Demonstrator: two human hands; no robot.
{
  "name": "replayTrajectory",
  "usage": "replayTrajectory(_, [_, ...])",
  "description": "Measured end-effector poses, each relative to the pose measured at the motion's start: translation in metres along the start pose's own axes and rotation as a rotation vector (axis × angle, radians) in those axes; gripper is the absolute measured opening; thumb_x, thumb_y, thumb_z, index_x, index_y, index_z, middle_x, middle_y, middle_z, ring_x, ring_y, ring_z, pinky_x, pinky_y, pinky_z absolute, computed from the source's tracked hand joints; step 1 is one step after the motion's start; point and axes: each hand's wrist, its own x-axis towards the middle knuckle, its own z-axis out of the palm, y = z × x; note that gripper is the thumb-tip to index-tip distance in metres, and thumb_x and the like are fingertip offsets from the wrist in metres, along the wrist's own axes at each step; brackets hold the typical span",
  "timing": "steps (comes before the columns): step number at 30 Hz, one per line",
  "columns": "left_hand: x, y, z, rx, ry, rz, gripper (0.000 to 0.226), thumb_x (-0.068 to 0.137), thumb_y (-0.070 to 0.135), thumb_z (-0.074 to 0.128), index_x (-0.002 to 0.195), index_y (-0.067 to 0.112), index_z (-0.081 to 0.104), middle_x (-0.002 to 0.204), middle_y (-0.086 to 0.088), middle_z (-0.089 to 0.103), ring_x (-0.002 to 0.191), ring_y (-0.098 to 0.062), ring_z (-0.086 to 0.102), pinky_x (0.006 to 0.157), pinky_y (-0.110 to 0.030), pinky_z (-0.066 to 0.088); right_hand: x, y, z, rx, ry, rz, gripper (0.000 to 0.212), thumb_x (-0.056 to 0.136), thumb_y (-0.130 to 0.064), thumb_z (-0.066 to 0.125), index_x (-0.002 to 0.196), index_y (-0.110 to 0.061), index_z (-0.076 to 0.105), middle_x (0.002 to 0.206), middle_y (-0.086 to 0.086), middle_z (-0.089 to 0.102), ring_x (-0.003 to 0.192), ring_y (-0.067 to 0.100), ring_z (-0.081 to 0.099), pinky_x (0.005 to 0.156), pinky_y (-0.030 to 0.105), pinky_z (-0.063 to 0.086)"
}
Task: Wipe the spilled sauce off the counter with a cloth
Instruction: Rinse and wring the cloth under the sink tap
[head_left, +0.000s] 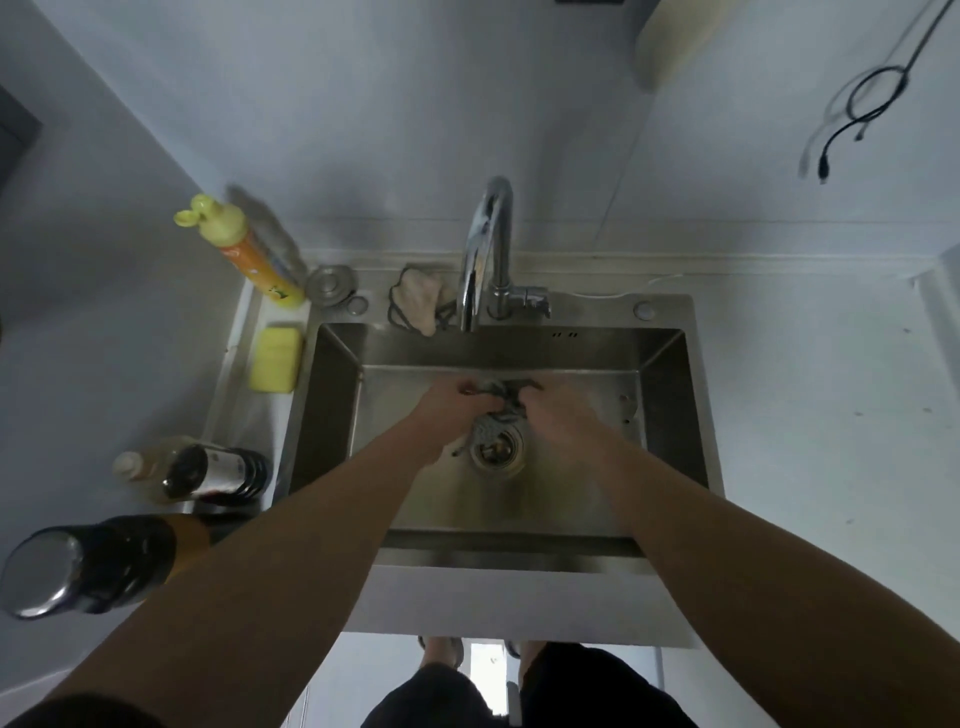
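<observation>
my left hand and right hand both grip the grey cloth over the sink drain; i'd judge it's rinsing, with no sauce visible on the counter.

No legible text on the orange bottle or dark bottle labels.

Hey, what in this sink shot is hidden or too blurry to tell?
Head view only:
- Cloth: bunched between the left hand and right hand; size and pattern unclear, motion blur.
- Drain: partly covered by the cloth.
- Spilled sauce: none visible on the counter.
- Water from the faucet: too blurred to tell if it is running.
- Dark bottle: label hidden behind the left forearm.
</observation>
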Motion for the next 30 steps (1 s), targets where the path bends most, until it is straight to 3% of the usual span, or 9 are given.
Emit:
replayTrajectory(4, [-0.009,0.012,0.007,0.043,-0.011,-0.008,0.027,0.089,0.032,0.077,0.108,0.014,0.072,0.094,0.002,0.071,0.076,-0.006,0.061,0.052,-0.010,0.044,-0.001,0.009,-0.028,0.058,0.120,-0.079,0.016,0.102,-0.021,0.062,0.095,-0.014,0.074,0.083,0.008,0.072,0.072,0.022,0.067,0.057,0.025,0.049])
replayTrajectory(7, [-0.015,0.020,0.013,0.107,-0.072,0.016,0.029,0.088,0.038,0.078,0.109,0.020,0.071,0.106,-0.003,0.075,0.095,-0.015,0.069,0.072,-0.025,0.054,0.000,0.008,-0.045,0.524,0.076,0.040,0.011,0.099,-0.012,0.067,0.107,-0.017,0.074,0.106,0.015,0.078,0.090,0.027,0.077,0.080,0.040,0.067])
replayTrajectory(9, [-0.016,0.025,0.017,0.115,-0.063,0.049,0.030,0.085,0.040,0.080,0.106,0.022,0.068,0.104,-0.004,0.075,0.100,-0.022,0.071,0.085,-0.039,0.058,-0.006,0.006,-0.059,0.773,0.084,0.104,0.015,0.101,-0.007,0.064,0.112,-0.014,0.070,0.114,0.020,0.075,0.099,0.032,0.076,0.085,0.047,0.066])
replayTrajectory(13, [-0.032,0.045,0.020,0.152,-0.158,0.059,0.053,0.089,0.066,0.063,0.115,0.020,0.068,0.110,-0.004,0.071,0.101,-0.021,0.067,0.087,-0.037,0.054,-0.026,0.000,-0.089,0.835,0.204,0.097,0.008,0.100,-0.006,0.065,0.102,-0.009,0.072,0.113,0.022,0.073,0.103,0.032,0.074,0.081,0.043,0.066])
replayTrajectory(16, [-0.042,0.057,0.029,0.280,-0.151,0.147,0.061,0.094,0.072,0.048,0.114,0.019,0.070,0.112,0.002,0.066,0.108,-0.021,0.061,0.098,-0.037,0.046,-0.049,-0.009,-0.100,0.685,0.146,-0.030,0.011,0.101,-0.010,0.067,0.096,-0.012,0.077,0.098,0.012,0.078,0.096,0.027,0.075,0.081,0.041,0.066])
replayTrajectory(19, [-0.050,0.073,0.041,0.154,-0.205,0.278,0.057,0.091,0.065,0.061,0.132,0.025,0.059,0.119,0.007,0.063,0.110,-0.013,0.061,0.102,-0.034,0.046,-0.072,-0.015,-0.102,0.282,0.128,-0.161,0.016,0.100,-0.017,0.067,0.094,-0.024,0.080,0.094,0.004,0.078,0.093,0.022,0.075,0.081,0.035,0.063])
replayTrajectory(23, [-0.056,0.085,0.043,0.313,-0.148,0.434,0.014,0.094,0.034,0.070,0.097,0.020,0.071,0.086,0.007,0.068,0.082,-0.010,0.063,0.075,-0.027,0.050,-0.103,-0.014,-0.111,0.110,0.296,-0.167,0.021,0.101,-0.013,0.060,0.092,-0.025,0.076,0.096,0.009,0.075,0.091,0.033,0.071,0.079,0.045,0.059])
replayTrajectory(27, [-0.069,0.093,0.037,0.429,-0.087,0.569,0.018,0.101,0.033,0.060,0.095,0.018,0.069,0.085,0.006,0.065,0.083,-0.014,0.062,0.069,-0.026,0.046,-0.138,-0.008,-0.120,0.027,0.269,-0.170,0.005,0.098,-0.019,0.070,0.097,-0.024,0.071,0.105,0.006,0.072,0.099,0.023,0.069,0.092,0.041,0.057])
replayTrajectory(30, [-0.084,0.099,0.033,0.374,-0.095,0.668,0.024,0.104,0.036,0.054,0.104,0.016,0.068,0.094,0.007,0.066,0.089,-0.010,0.062,0.071,-0.018,0.040,-0.159,-0.003,-0.125,-0.191,0.272,-0.091,0.013,0.092,-0.015,0.070,0.102,-0.012,0.077,0.104,0.009,0.072,0.098,0.026,0.067,0.083,0.040,0.056])
